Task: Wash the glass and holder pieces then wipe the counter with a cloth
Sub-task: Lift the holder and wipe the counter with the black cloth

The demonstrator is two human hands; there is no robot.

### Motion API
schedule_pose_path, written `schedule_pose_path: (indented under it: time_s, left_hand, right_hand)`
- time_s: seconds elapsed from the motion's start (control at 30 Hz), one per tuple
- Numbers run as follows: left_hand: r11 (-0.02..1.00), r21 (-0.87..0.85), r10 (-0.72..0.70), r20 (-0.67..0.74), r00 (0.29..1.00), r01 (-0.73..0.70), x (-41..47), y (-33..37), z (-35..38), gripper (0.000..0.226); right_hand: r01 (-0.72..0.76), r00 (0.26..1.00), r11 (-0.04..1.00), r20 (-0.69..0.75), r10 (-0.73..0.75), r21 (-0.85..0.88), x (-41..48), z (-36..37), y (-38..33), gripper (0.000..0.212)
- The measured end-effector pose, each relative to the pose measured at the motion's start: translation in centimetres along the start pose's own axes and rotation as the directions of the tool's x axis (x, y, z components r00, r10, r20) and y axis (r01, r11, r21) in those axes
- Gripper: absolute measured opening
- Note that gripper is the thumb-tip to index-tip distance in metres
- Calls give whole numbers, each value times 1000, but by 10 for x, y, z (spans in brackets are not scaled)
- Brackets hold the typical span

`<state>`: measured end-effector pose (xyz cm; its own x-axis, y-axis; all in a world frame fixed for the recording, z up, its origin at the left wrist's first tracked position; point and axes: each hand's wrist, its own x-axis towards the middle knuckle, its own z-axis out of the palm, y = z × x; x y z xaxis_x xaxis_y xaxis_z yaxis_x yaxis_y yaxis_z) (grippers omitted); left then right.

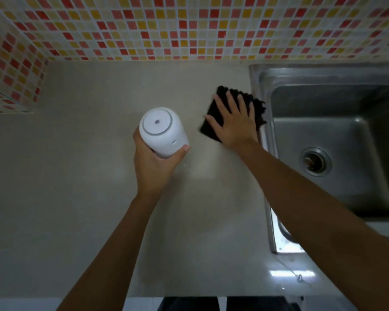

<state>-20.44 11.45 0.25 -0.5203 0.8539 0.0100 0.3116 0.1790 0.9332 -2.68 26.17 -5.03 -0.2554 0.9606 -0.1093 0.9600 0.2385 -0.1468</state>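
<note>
Hands of a person reach over a pale beige stone worktop (88,176), seen from above. The left hand (153,167) wraps its curled fingers and thumb round the lower body of a white plastic cylinder with a round cap and a small centre hole (162,129); whether the cylinder touches the worktop cannot be told. The right hand (234,124) lies flat with fingers spread, pressing a black fuzzy cloth (211,130) onto the worktop, just beside the rim of a stainless steel sink (263,72). A wall of red, orange and cream mosaic tiles (189,28) runs behind.
</note>
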Motion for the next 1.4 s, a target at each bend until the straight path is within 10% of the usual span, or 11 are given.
schedule_pose_path:
  time_s: [0.57, 0.77, 0.9, 1.1, 1.4]
  left_hand:
    - [998, 21, 49, 89, 995, -51, -17, -16, 12, 101]
    - [964, 262, -14, -94, 995, 39, -77, -28, 20, 55]
    - [951, 303, 27, 133, 991, -66, -100, -16, 38, 15]
    - [924, 382, -120, 212, 970, 31, -87, 3, 66, 44]
    - [932, 361, -126, 410, 903, -33, -71, 22, 59, 14]
  right_hand:
    - [246, 969, 968, 19, -247, 58, -197, 18, -9, 62]
    - [150, 986, 862, -136, -96, 484, -193, 11, 3, 40]
    - [38, 974, 914, -218, 56, 404, -192, 2, 18, 40]
    - [-152, 983, 951, -56, 173, 268, -186, -14, 16, 35]
    - [-159, 982, 903, 161, 102, 398, -176, -50, 26, 18]
